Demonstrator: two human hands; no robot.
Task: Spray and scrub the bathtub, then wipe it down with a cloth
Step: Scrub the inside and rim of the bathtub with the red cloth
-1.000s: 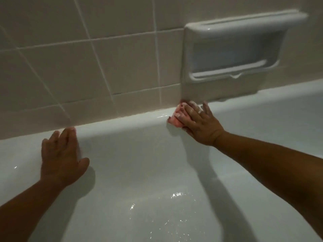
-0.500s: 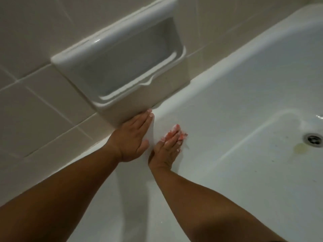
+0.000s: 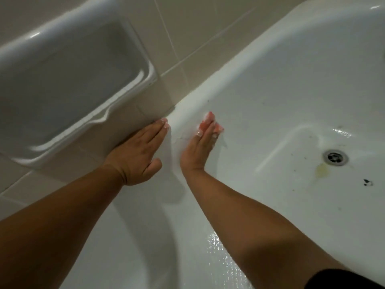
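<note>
**Bathtub scrub, far wall below the soap recess: 2 hands, 1 pad**

1. Soap recess (image 3: 68,80). Glazed niche set into the tiled wall (image 3: 187,28), upper left. Nothing can be seen in it.

2. Left hand (image 3: 137,151). Flat, fingers straight and together, thumb out to the side. The palm lies where the wall meets the tub ledge, with the fingertips just under the corner of the recess. It holds nothing. Judged to be a brace that takes the weight of a body leaning in over the tub. The forearm runs up from the lower left, nearly straight.

3. Bathtub (image 3: 270,90). White; it fills the centre and right. Its ledge runs diagonally between the 2 hands.

4. Right hand (image 3: 200,147). Fingers extended and laid over a pink scrub pad (image 3: 210,118), pressing it flat against the inner wall just below the ledge. They do not curl round it. White foam shows at the fingertips. The flat press likely spreads the force for rubbing. The wrist is bent back and the forearm rises from the lower right, where a dark sleeve (image 3: 343,280) shows.

5. Wet sheen (image 3: 216,247). On the near slope, beside the right forearm.

6. Drain (image 3: 335,157). On the tub floor, far right, with a yellowish stain (image 3: 321,168) just below it and dark specks (image 3: 367,182) nearby. Judged not yet scrubbed. No cloth is in view, so the wipe-down remains to be done.
</note>
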